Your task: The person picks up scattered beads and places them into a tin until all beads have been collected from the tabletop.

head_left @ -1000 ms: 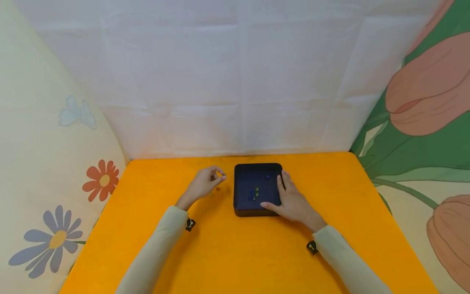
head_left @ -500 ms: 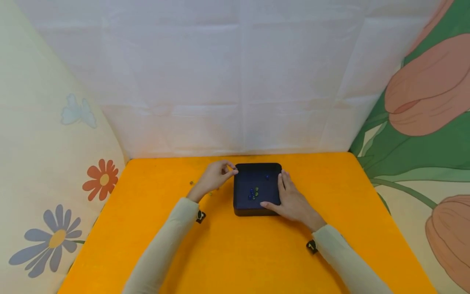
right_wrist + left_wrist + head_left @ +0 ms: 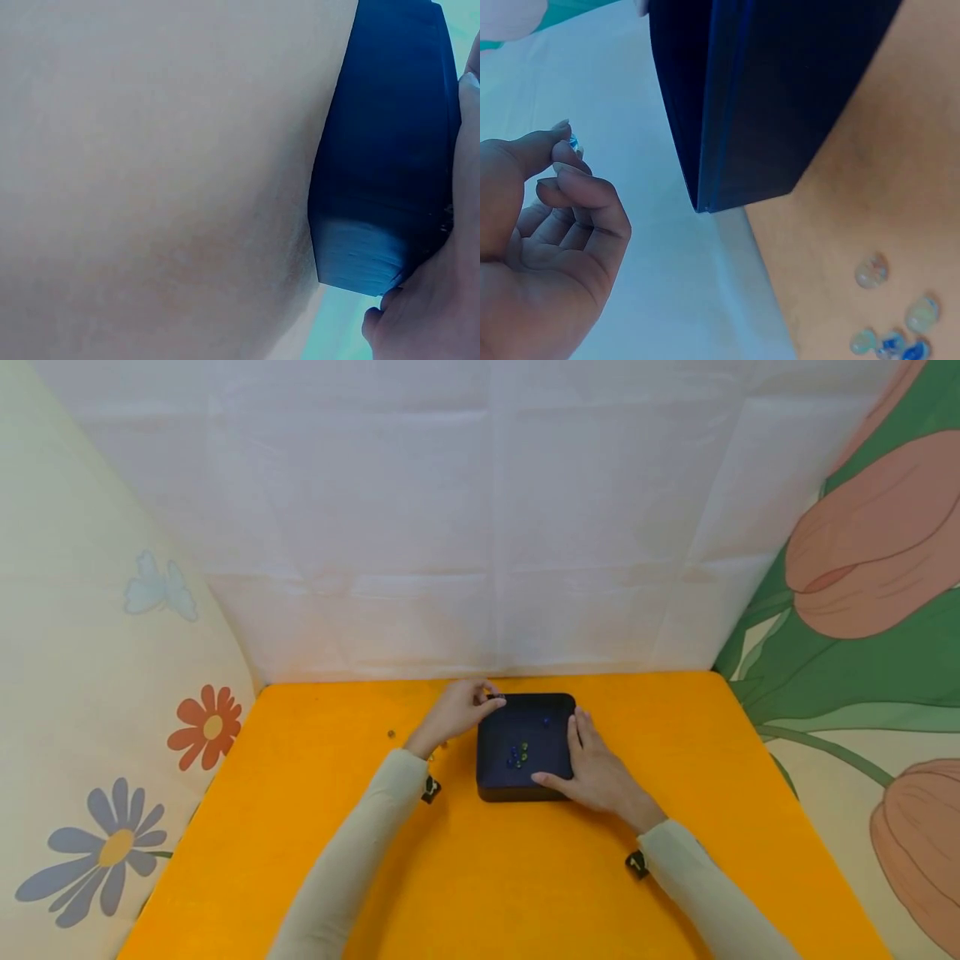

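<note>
My left hand (image 3: 459,710) pinches a small glass marble (image 3: 574,141) between thumb and index fingertip, its other fingers curled in. The fingertips are at the far left corner of a black square tray (image 3: 487,795). On the tray floor lie blue marbles (image 3: 512,762) and green ones (image 3: 524,747) in a loose group, with a single blue marble (image 3: 547,722) farther back. My right hand (image 3: 603,777) rests along the tray's right rim, fingers straight and thumb reaching over the near right part. In the right wrist view the tray's dark outer wall shows beside this hand.
Several loose marbles (image 3: 922,313) lie on the orange table (image 3: 495,877) left of the tray, one marble (image 3: 391,733) set apart. A white cloth (image 3: 480,527) hangs behind the table, and flower-printed cloths (image 3: 885,693) flank it.
My left hand has moved right and slightly away, from over the table beside the tray to its far left corner, still pinching. The right hand and tray have stayed put.
</note>
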### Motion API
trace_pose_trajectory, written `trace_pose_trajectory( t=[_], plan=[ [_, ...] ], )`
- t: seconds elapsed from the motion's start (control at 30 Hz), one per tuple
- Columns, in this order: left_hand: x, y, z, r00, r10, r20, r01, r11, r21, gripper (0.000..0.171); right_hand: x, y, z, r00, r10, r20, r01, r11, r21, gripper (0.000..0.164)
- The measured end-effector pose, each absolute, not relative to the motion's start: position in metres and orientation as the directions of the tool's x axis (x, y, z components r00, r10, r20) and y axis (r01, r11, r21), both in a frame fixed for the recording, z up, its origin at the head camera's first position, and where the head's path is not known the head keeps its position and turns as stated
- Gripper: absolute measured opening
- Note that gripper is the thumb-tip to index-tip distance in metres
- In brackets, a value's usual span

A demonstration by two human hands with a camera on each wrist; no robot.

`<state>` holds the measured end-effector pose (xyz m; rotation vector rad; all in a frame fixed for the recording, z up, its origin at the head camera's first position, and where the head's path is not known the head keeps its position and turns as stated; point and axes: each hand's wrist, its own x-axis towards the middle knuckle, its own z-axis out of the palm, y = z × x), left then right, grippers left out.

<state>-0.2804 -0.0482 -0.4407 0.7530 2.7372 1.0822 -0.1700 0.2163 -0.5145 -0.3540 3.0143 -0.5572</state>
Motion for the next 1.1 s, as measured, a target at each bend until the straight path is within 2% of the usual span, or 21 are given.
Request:
trace_pose_trajectory(
  t=[0.7, 1.1],
  plan=[
    [-0.298, 0.007, -0.448, -0.792, 0.609, 0.037, 0.486, 0.592, 0.643, 0.028, -0.17, 0.217, -0.516, -0.97, -0.244, 0.004, -0.229, 0.903, -0.363, 0.125],
    [-0.305, 0.026, -0.453, -0.8, 0.6, 0.021, 0.468, 0.6, 0.649, 0.024, -0.17, 0.218, -0.516, -0.969, -0.246, 0.008, -0.231, 0.899, -0.373, 0.126]
  ],
)
